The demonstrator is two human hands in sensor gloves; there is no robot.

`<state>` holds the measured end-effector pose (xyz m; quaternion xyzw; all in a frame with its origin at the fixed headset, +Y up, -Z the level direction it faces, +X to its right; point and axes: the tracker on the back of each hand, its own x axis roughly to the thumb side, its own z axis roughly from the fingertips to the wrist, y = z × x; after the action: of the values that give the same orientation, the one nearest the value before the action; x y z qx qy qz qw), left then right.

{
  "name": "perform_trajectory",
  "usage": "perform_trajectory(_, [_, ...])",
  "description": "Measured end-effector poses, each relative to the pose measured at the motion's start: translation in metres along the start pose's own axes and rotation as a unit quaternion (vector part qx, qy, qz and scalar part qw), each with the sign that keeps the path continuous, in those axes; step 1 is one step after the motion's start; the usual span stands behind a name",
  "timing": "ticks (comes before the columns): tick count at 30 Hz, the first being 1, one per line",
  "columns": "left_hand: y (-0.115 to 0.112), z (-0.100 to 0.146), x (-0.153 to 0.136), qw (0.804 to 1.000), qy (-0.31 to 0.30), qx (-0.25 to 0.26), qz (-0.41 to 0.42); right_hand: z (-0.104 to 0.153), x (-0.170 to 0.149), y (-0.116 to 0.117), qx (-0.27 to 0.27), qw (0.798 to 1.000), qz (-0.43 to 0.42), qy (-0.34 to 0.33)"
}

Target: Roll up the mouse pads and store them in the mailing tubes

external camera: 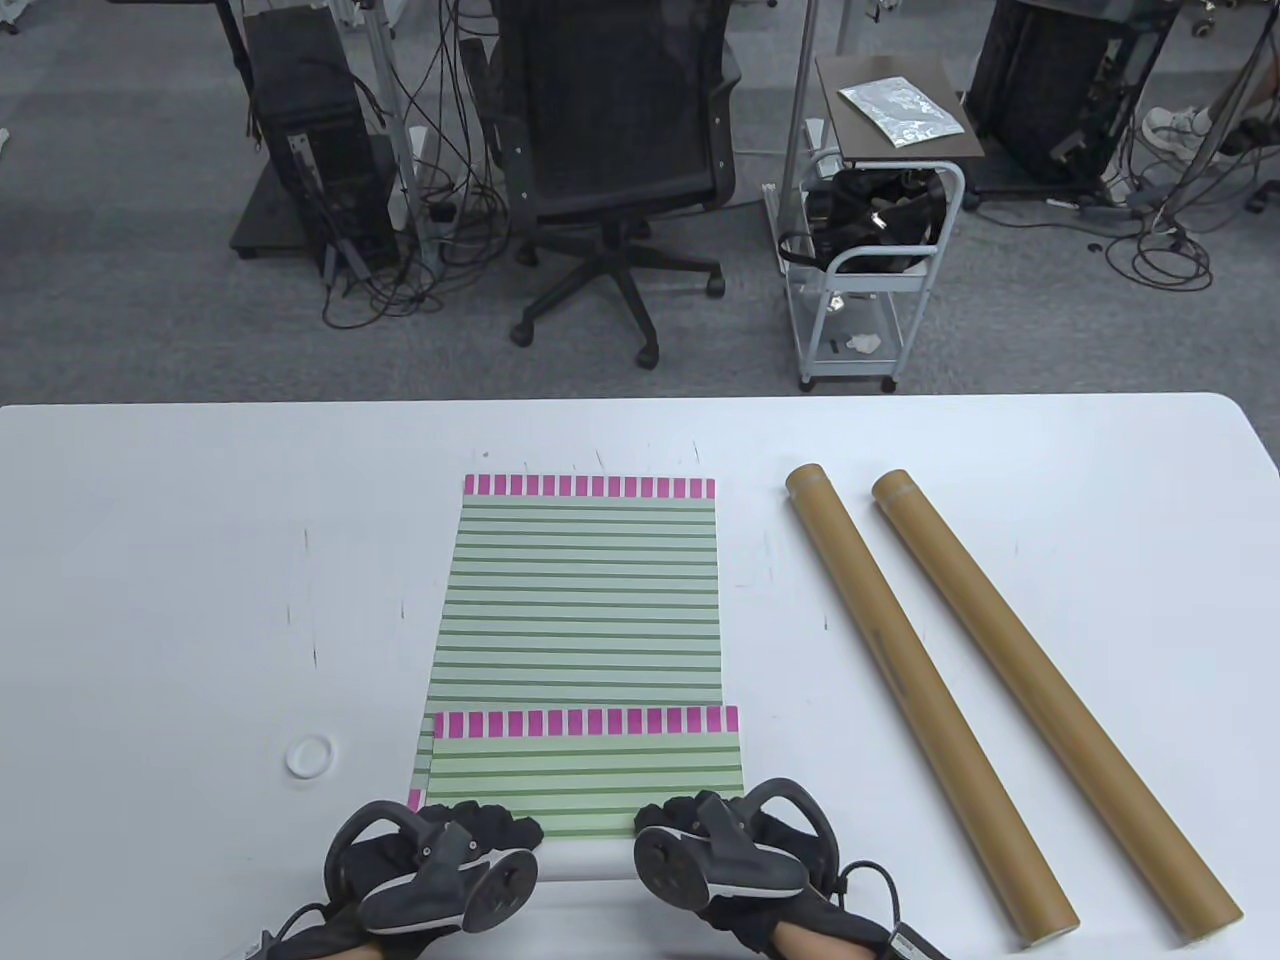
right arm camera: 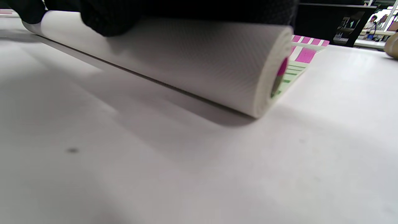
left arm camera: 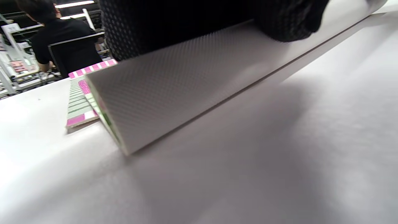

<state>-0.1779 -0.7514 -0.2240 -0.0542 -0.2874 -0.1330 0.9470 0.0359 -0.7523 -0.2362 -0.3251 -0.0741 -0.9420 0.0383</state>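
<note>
Two green-striped mouse pads with pink end bands lie stacked in the table view. The lower mouse pad [external camera: 585,590] lies flat. The upper mouse pad [external camera: 590,765] is rolled at its near end, its white underside [external camera: 588,862] facing up. My left hand [external camera: 485,830] presses on the roll's left part and my right hand [external camera: 685,820] on its right part. The left wrist view shows gloved fingers [left arm camera: 174,28] on the white roll [left arm camera: 192,84]. The right wrist view shows fingers [right arm camera: 105,18] on the roll [right arm camera: 192,59], with its spiral end open. Two brown mailing tubes [external camera: 925,700] [external camera: 1050,705] lie slanted at the right.
A white round cap [external camera: 310,755] lies left of the pads. The white table [external camera: 180,560] ends at a far edge with a chair [external camera: 610,150] and a cart [external camera: 870,250] on the floor beyond. A tube end shows in the right wrist view [right arm camera: 392,46].
</note>
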Motion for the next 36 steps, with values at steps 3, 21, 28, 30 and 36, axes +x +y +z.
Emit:
perform_trajectory(3, [0.0, 0.001, 0.001, 1.0, 0.001, 0.004, -0.004, 0.001, 0.002, 0.0, -0.009, 1.0, 0.022, -0.003])
perform_trajectory(21, [-0.007, -0.005, -0.011, 0.998, 0.019, -0.008, 0.056, -0.004, -0.005, 0.002, -0.044, 0.999, 0.0, 0.025])
perform_trajectory(28, [-0.008, -0.011, -0.015, 0.994, 0.033, -0.03, 0.095, -0.004, -0.008, 0.002, -0.049, 0.998, 0.016, 0.028])
perform_trajectory(30, [-0.008, -0.011, -0.016, 0.995, 0.037, -0.029, 0.094, -0.005, -0.01, 0.003, -0.047, 0.999, 0.005, 0.028])
perform_trajectory(36, [-0.008, -0.01, -0.012, 0.997, 0.032, -0.021, 0.069, -0.006, -0.009, 0.003, -0.045, 0.999, 0.005, 0.03])
